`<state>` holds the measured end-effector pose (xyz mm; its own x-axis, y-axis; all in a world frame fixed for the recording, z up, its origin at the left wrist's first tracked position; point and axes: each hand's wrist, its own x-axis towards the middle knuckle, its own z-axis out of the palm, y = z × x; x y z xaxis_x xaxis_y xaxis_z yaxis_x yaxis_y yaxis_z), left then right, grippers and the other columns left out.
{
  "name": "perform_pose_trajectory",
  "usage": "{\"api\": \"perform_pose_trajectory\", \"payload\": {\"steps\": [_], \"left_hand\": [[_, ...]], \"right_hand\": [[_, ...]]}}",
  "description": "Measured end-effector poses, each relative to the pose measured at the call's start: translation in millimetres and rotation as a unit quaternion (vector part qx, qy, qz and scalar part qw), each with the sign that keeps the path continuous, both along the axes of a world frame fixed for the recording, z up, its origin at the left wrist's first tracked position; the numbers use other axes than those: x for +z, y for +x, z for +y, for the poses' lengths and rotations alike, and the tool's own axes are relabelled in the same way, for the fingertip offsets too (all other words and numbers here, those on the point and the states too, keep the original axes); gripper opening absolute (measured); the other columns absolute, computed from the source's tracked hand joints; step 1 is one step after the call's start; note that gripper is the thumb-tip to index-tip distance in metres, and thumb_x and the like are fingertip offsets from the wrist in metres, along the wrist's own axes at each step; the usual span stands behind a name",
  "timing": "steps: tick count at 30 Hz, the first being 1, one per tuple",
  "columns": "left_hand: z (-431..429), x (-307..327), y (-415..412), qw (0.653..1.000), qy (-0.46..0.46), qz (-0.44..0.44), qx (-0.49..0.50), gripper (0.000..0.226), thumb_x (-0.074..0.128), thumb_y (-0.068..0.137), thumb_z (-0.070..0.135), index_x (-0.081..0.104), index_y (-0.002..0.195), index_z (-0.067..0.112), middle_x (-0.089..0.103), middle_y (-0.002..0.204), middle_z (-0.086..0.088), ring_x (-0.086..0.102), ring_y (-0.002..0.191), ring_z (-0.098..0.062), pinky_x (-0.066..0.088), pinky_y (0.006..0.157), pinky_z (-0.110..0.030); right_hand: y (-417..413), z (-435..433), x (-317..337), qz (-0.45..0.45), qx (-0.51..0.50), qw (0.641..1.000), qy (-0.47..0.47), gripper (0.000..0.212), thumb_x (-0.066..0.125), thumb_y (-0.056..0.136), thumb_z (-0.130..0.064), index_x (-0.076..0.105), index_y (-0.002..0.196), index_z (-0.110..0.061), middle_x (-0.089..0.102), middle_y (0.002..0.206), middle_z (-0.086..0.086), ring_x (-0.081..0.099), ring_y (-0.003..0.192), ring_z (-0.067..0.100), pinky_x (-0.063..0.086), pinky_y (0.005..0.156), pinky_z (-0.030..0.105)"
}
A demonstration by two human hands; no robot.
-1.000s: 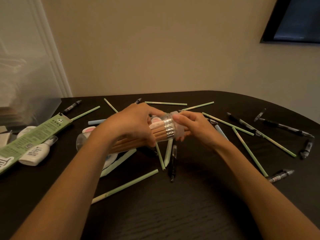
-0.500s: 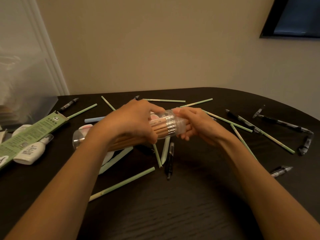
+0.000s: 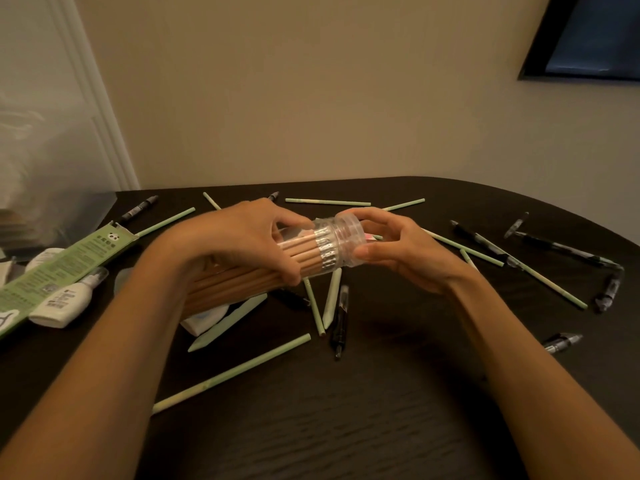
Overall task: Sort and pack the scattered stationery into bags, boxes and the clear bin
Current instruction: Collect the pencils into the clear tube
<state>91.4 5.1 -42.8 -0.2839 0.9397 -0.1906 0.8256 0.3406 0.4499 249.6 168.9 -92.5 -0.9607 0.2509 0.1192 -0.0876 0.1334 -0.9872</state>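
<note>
Fingers and thumb of the left hand [image 3: 239, 237] curl tightly round the clear tube [image 3: 330, 249] of wooden pencils [image 3: 294, 251]. The right hand [image 3: 408, 252], half-curled, pinches its lid [image 3: 349, 228] between fingertip and thumb. The tube is held sideways above the dark table [image 3: 346, 427], over scattered green pencils [image 3: 239, 370] and black pens [image 3: 339, 317]

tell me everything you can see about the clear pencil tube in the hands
The clear pencil tube is a see-through plastic cylinder, held on its side over the dark table. It is packed with wooden pencils, their silver ferrules lined up near the ribbed right end. The left hand grips round its middle; the right hand pinches that ribbed end between thumb and fingers. Whether a cap is on cannot be told.
</note>
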Motion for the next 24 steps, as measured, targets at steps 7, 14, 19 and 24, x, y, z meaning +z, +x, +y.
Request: {"api": "perform_pose_trajectory", "payload": {"steps": [7,14,19,24], "left_hand": [[-1,-1,-2,1.0,-0.006,-0.019,-0.016,0.076,0.072,0.069,0.033,0.034,0.133,0.048,0.053,0.102,0.01,0.054,0.086,-0.007,0.045,0.07,-0.021],[0,-1,-1,0.999,-0.002,-0.024,-0.024,0.072,0.072,0.071,0.032,0.034,0.128,0.052,0.052,0.099,0.013,0.054,0.084,-0.005,0.042,0.064,-0.017],[1,-1,2,0.999,0.005,-0.027,-0.032,0.066,0.073,0.07,0.032,0.032,0.116,0.056,0.051,0.097,0.015,0.054,0.084,-0.005,0.042,0.064,-0.016],[4,-3,6,0.999,0.002,-0.02,-0.031,0.074,0.073,0.066,0.035,0.035,0.128,0.051,0.052,0.096,0.015,0.054,0.084,-0.005,0.042,0.065,-0.018]], "right_hand": [[-2,-2,0,0.003,0.021,1.0,0.013,0.045,0.067,0.069,-0.011,0.06,0.109,-0.032,0.067,0.102,-0.01,0.063,0.103,0.013,0.053,0.079,0.025],[-2,-3,-1,-0.005,0.017,1.0,0.016,0.042,0.066,0.07,-0.016,0.059,0.108,-0.032,0.067,0.102,-0.008,0.063,0.101,0.01,0.053,0.077,0.022],[-4,-5,-2,-0.013,0.005,1.0,0.026,0.03,0.065,0.078,-0.029,0.059,0.107,-0.028,0.066,0.103,-0.004,0.065,0.096,0.01,0.054,0.073,0.021],[-9,-18,-3,-0.063,-0.04,0.993,0.091,0.049,0.04,0.076,-0.06,0.067,0.081,-0.019,0.063,0.056,0.002,0.054,0.04,0.01,0.041,0.039,0.014]]}}
